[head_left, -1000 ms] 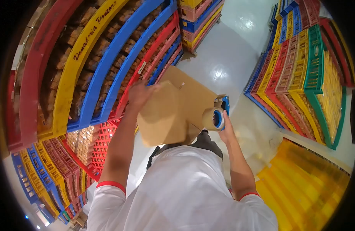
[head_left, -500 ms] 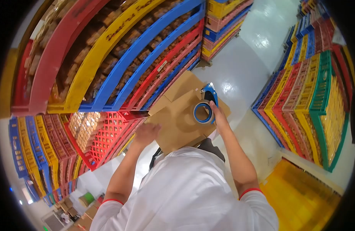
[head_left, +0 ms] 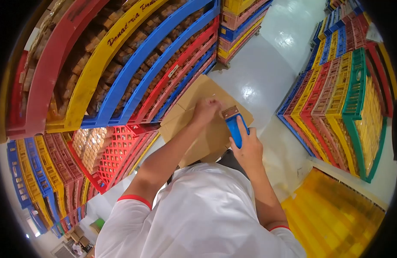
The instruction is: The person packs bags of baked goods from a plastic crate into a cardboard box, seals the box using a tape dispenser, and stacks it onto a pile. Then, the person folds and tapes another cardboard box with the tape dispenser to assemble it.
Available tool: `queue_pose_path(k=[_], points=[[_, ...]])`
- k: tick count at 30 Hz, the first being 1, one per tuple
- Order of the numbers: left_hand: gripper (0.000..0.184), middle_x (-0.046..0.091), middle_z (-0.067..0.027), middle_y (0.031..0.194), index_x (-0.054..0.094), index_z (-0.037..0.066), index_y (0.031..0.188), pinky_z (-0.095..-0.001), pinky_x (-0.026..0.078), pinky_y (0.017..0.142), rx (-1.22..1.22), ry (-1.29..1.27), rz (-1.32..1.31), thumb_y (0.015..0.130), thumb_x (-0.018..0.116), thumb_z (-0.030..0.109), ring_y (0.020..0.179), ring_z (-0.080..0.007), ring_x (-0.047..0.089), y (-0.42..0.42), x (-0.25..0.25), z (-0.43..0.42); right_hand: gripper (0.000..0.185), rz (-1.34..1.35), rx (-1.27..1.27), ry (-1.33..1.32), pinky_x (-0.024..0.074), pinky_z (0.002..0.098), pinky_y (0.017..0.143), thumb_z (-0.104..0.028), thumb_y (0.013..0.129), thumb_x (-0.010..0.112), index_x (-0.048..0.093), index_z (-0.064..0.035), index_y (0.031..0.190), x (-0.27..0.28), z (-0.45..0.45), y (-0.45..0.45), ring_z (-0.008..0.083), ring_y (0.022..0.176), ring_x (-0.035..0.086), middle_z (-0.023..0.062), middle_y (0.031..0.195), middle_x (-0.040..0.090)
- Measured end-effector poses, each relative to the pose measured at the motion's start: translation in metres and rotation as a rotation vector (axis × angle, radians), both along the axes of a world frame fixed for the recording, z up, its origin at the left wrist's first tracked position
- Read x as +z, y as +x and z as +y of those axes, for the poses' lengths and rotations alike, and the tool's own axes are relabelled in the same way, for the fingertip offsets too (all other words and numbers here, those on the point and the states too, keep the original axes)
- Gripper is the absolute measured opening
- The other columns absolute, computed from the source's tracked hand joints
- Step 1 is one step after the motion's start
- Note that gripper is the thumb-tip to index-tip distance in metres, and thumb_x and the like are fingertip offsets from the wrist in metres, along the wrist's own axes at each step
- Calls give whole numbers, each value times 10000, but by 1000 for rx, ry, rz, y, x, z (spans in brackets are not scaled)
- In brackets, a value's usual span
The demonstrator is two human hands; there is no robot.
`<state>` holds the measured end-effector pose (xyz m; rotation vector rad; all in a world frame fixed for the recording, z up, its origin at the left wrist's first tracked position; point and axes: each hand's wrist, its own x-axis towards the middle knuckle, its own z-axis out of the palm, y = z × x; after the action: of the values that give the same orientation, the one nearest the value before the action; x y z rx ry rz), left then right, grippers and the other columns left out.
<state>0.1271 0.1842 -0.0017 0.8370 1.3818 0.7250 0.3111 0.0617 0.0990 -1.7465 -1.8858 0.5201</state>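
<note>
My right hand (head_left: 248, 148) grips a blue hand-held tape dispenser (head_left: 235, 131) by its handle, with its wide metal head pointing up and away from me. Close to that head, my left hand (head_left: 205, 111) has its fingers curled together over the cardboard. Whatever those fingers pinch, perhaps the tape's end, is too small and blurred to make out. Beneath both hands lies a brown cardboard box (head_left: 194, 92), its flaps and seams partly covered by my left forearm. The tape roll is not clearly visible from this side.
Stacked crates (head_left: 138, 56) full of packed goods rise just left of the box. Further stacks (head_left: 327, 103) stand at right, and a red crate (head_left: 116, 150) with wrapped items sits at lower left. A yellow translucent sheet (head_left: 332, 210) lies at lower right. Grey floor (head_left: 254, 86) shows ahead.
My left hand has moved forward and right across the box, and its fingers have closed. The tape dispenser has been turned in my right hand and brought lower, its head now near my left hand.
</note>
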Motion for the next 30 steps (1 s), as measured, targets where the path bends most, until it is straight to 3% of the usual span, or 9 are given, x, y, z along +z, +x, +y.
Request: queue_pose_path(k=[4,8,10,14,17,19,25,29,30], points=[[249,720,-6,858,761,-9,1005,-247,493,706,-45,288,46,933,773,229,771,-94,636,-15,-14,40,734,-160,-29,-236,580,489,717,-194,860,755,476,-203,1539,2,17,-11,409,833,692,216,999,601],[211,702,9,864,742,27,959,-252,484,701,-98,32,-36,903,813,218,775,-79,625,-29,-12,56,728,-211,3,-281,577,509,721,-176,832,740,506,-181,1521,-14,44,-22,417,856,699,233,1001,598],[318,717,-34,1044,732,72,1070,-340,435,975,-138,-16,-57,869,847,289,1054,-138,620,-35,-22,58,743,-203,0,-263,569,506,694,-182,817,738,510,-207,1523,-17,51,-28,411,817,697,225,992,603],[433,724,-68,1091,715,35,1173,-373,447,1022,-154,-49,-114,859,854,298,1135,-163,634,-44,-64,65,728,-196,25,-262,570,502,699,-170,811,745,528,-167,1506,-9,61,-36,416,826,690,222,974,599],[511,726,-85,1118,678,-15,1273,-348,470,1046,-134,-6,313,878,838,268,1162,-170,654,-42,-81,62,734,-217,13,-234,567,503,694,-168,803,754,533,-167,1504,-17,61,-38,410,811,685,222,969,587],[438,688,-86,986,591,-74,1337,-318,546,977,19,13,-162,1012,679,207,966,-165,696,-39,-51,53,739,-226,-3,-246,567,501,694,-166,800,758,533,-173,1504,-16,61,-38,405,809,685,218,967,584],[498,716,-67,1044,704,-4,1156,-308,519,939,-280,150,-181,1117,438,415,1004,-144,677,-35,-42,63,744,-196,-57,-126,563,478,651,-202,798,735,535,-275,1511,-30,52,-38,379,780,683,185,949,588],[514,704,-45,940,706,15,1060,-335,506,902,-432,233,-16,1112,426,444,934,-154,653,-13,-51,66,731,-204,-54,-121,567,480,667,-207,807,734,540,-278,1508,-30,49,-40,378,777,686,189,945,591],[558,713,-105,960,715,21,1047,-378,491,924,-447,267,58,1102,403,480,962,-224,658,-12,-47,66,731,-205,-57,-123,567,480,667,-207,807,734,540,-278,1508,-27,49,-39,378,777,686,189,945,591]])
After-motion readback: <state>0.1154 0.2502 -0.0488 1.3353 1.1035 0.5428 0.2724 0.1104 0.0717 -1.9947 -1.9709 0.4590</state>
